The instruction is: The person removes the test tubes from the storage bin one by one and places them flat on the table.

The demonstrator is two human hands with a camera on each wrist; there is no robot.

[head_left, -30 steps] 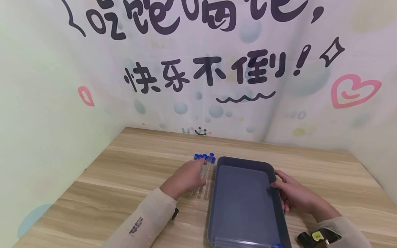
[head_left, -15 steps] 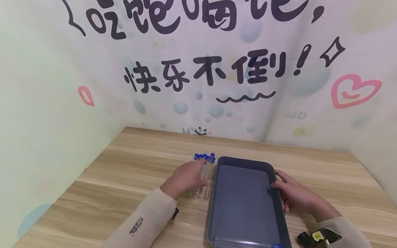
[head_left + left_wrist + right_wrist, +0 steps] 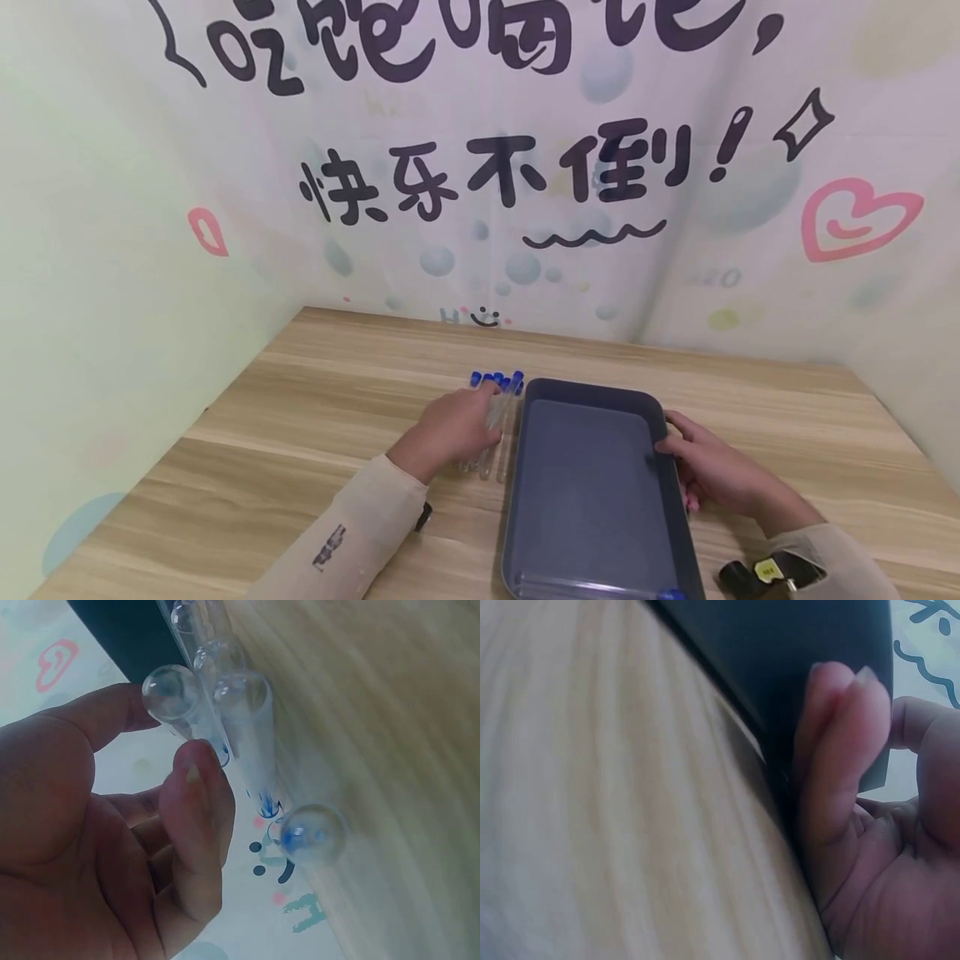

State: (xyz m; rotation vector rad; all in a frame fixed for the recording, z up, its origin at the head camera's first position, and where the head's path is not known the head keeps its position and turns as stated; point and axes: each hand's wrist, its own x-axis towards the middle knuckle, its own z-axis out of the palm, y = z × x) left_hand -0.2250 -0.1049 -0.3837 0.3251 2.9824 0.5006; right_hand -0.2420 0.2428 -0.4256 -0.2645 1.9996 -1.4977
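My left hand [image 3: 453, 425] pinches a clear test tube [image 3: 507, 402] with a blue cap, thumb on one side and fingers on the other. In the left wrist view the rounded end of this test tube [image 3: 171, 691] points at the camera. Several more blue-capped test tubes [image 3: 486, 471] lie side by side under and beyond that hand, partly hidden by it. Just to their right is a dark grey rectangular tray [image 3: 592, 483]. My right hand [image 3: 716, 475] grips the tray's right side, thumb over the rim, fingers against the outer wall [image 3: 840, 727].
One blue-capped test tube [image 3: 600, 586] lies across the tray's near end, cut off by the frame. The wood-grain table [image 3: 300, 417] meets a printed cloth backdrop [image 3: 480, 208] behind. A black wrist device [image 3: 772, 575] is on the right forearm.
The pinched test tube and the caps beside it have shifted slightly right, towards the tray. The right hand and tray look unmoved.
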